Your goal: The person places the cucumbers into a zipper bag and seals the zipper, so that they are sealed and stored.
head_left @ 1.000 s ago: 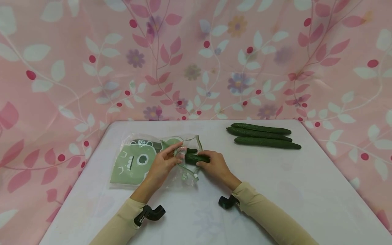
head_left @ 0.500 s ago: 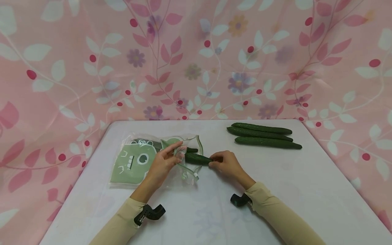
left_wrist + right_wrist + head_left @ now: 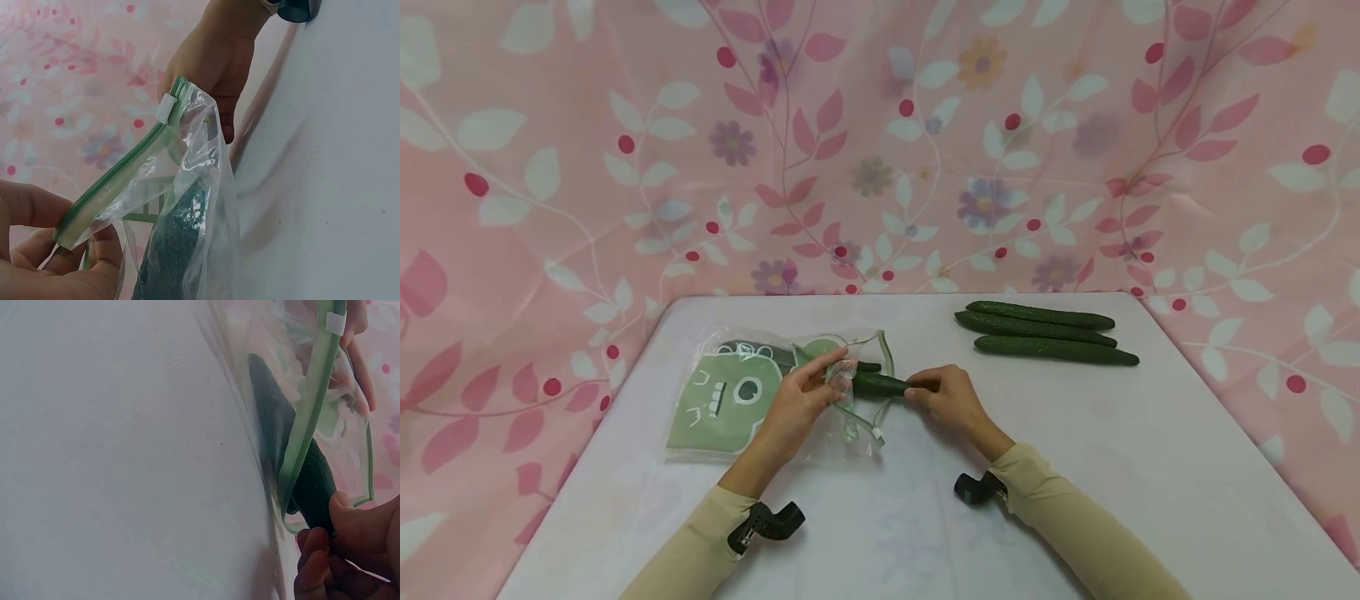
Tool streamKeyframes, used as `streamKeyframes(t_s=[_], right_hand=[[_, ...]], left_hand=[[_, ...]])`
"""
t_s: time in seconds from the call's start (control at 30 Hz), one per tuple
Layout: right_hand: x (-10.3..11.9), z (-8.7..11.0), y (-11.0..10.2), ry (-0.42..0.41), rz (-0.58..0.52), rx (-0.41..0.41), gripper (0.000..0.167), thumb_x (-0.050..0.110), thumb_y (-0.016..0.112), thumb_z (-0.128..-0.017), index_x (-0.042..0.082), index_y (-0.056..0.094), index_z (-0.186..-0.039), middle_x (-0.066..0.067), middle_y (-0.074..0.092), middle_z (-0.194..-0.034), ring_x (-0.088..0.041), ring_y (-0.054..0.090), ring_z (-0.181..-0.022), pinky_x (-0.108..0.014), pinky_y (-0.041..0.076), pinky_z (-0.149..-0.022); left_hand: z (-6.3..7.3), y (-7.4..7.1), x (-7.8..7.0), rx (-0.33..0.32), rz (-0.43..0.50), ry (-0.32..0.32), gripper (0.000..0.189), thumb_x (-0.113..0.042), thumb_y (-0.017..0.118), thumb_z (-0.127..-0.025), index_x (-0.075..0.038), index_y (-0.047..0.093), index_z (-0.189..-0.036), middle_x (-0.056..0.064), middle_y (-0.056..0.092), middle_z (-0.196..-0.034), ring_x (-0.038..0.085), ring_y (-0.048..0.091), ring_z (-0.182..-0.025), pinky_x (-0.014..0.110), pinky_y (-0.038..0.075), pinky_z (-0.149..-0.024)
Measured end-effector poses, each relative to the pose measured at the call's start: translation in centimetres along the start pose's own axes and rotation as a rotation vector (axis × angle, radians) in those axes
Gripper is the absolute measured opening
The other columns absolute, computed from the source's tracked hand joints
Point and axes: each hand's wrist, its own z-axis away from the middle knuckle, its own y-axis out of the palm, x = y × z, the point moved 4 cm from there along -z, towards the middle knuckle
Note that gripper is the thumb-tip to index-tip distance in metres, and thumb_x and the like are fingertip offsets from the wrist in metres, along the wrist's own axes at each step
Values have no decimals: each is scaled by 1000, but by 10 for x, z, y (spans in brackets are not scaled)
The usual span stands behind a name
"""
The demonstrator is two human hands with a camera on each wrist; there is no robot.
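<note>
A clear zip bag (image 3: 722,408) with a green cartoon print and a green slider zip lies on the left half of the table. My left hand (image 3: 805,400) pinches one side of its mouth and keeps it parted. With thumb and fingers, my right hand (image 3: 953,404) pinches the end of a cucumber (image 3: 317,481). That cucumber lies mostly inside the bag, its held end sticking out past the zip edge. Behind it a second cucumber (image 3: 869,367) shows at the mouth. The white slider (image 3: 165,109) sits near one end of the zip.
Three cucumbers (image 3: 1037,327) lie side by side at the back right of the white-covered table (image 3: 1075,467). A pink floral curtain (image 3: 880,150) hangs behind the table. Each wrist carries a black camera mount (image 3: 771,522).
The right hand first moved right along the cucumber to its end, baring more of it, then came slightly left with the cucumber. The left hand stays on the bag's mouth.
</note>
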Motion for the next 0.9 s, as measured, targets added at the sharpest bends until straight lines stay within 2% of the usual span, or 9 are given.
streamKeyframes(t_s=[0.1, 0.33, 0.43, 0.7, 0.9], right_hand=[[0, -1, 2, 13, -11, -7, 12, 8, 81, -91, 4, 83, -102, -2, 78, -95, -19, 70, -93, -37, 56, -82], [4, -3, 5, 114, -102, -8, 12, 7, 79, -92, 1, 83, -102, -6, 77, -93, -16, 64, -79, -30, 52, -67], [6, -5, 7, 141, -118, -18, 12, 6, 78, -92, 1, 83, -102, -6, 77, -91, -16, 63, -76, -29, 51, -66], [3, -9, 14, 168, -158, -30, 13, 5, 79, -91, -1, 82, -102, -8, 77, -92, -16, 63, -82, -28, 51, -68], [7, -12, 18, 136, -144, -39, 13, 5, 79, -91, -1, 83, -102, -8, 78, -93, -17, 65, -85, -28, 52, -71]], left_hand=[[0, 0, 0, -6, -6, 0, 65, 15, 55, -91, 2, 46, -155, 26, 51, -149, 18, 63, -106, 26, 54, -86], [0, 0, 0, -4, -21, -9, 66, 16, 58, -91, 2, 47, -154, 24, 50, -149, 18, 63, -105, 26, 54, -87], [0, 0, 1, 2, -21, -14, 66, 16, 58, -91, 2, 47, -154, 23, 48, -151, 17, 63, -106, 26, 54, -87], [-1, 1, 2, 8, -28, -18, 67, 16, 57, -90, 2, 46, -155, 21, 48, -153, 18, 63, -106, 25, 54, -87], [-1, 1, 3, 14, -29, -18, 66, 15, 57, -91, 1, 46, -155, 22, 49, -151, 20, 63, -107, 27, 54, -88]])
